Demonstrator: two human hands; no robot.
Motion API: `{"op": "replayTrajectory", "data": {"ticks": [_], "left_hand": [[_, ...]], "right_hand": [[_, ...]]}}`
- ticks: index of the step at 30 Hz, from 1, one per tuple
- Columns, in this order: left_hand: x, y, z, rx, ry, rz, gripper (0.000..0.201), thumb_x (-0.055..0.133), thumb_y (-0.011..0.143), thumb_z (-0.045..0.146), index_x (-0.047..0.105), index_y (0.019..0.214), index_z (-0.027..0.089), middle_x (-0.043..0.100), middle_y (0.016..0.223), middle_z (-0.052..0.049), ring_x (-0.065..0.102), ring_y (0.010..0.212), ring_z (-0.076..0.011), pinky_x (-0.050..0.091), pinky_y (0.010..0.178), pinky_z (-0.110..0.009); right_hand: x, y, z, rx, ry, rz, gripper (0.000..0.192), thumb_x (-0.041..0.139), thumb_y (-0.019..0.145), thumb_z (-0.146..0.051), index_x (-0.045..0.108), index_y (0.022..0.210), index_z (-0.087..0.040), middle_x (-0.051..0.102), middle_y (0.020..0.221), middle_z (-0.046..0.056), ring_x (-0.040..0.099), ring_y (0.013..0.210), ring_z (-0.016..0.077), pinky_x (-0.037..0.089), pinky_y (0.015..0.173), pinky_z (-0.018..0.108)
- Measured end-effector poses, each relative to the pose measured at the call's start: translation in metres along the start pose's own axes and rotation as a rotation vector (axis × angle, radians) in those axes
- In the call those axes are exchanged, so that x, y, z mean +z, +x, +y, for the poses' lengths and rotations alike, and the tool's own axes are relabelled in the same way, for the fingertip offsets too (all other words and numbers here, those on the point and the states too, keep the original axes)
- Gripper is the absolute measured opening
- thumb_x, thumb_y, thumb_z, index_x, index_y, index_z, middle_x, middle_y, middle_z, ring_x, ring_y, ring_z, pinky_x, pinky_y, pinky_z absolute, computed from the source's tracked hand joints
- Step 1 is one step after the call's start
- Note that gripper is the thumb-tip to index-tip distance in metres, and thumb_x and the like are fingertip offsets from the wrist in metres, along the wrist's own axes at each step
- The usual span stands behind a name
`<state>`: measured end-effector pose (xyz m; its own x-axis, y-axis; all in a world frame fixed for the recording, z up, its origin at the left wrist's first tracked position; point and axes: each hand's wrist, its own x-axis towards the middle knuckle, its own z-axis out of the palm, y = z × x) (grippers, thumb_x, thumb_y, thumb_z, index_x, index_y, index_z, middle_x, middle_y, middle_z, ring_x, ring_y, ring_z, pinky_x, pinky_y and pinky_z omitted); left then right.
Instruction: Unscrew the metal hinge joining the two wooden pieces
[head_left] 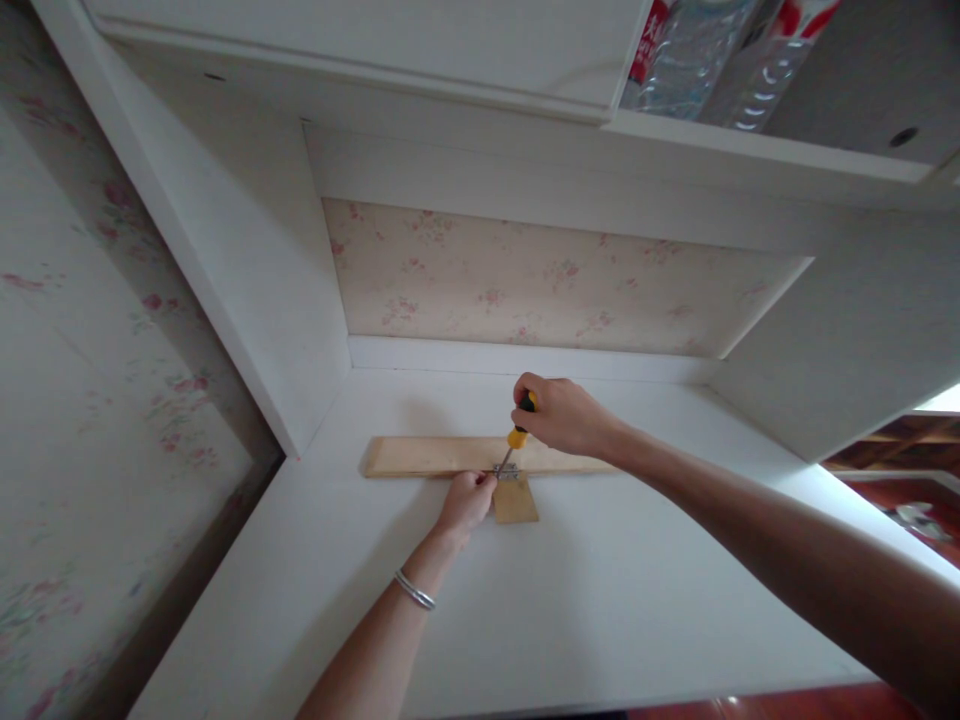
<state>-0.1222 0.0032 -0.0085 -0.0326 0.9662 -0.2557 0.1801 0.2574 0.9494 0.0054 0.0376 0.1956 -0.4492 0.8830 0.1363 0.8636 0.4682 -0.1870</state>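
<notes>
A yellow and black screwdriver is gripped in my right hand, its shaft slanting down to a small metal hinge. The hinge sits where a long wooden board meets a short wooden piece. My left hand is closed at the hinge's left side, fingertips pinched beside the screwdriver's tip. Whatever lies between those fingertips is too small to make out. A silver bracelet circles my left wrist.
Board and hinge lie on a white desktop with white side panels left and right. Overhead, a shelf holds clear plastic bottles beside a white cabinet door. Floral wallpaper shows behind.
</notes>
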Motion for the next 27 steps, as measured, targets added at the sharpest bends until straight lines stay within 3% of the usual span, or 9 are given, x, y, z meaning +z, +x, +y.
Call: {"op": "replayTrajectory", "data": {"ticks": [27], "left_hand": [[-0.002,-0.006,0.010,-0.040,-0.031,-0.021,0.023,0.049,0.079,0.032,0.050,0.063,0.017,0.038,0.042,0.006,0.035,0.038,-0.0069,0.023,0.039,-0.020]], "right_hand": [[-0.001,-0.014,0.007,0.043,0.021,0.013,0.014,0.051,0.076,-0.029,0.056,0.087,-0.023,0.064,0.080,0.001,0.051,0.066,0.0142,0.030,0.058,0.024]]}}
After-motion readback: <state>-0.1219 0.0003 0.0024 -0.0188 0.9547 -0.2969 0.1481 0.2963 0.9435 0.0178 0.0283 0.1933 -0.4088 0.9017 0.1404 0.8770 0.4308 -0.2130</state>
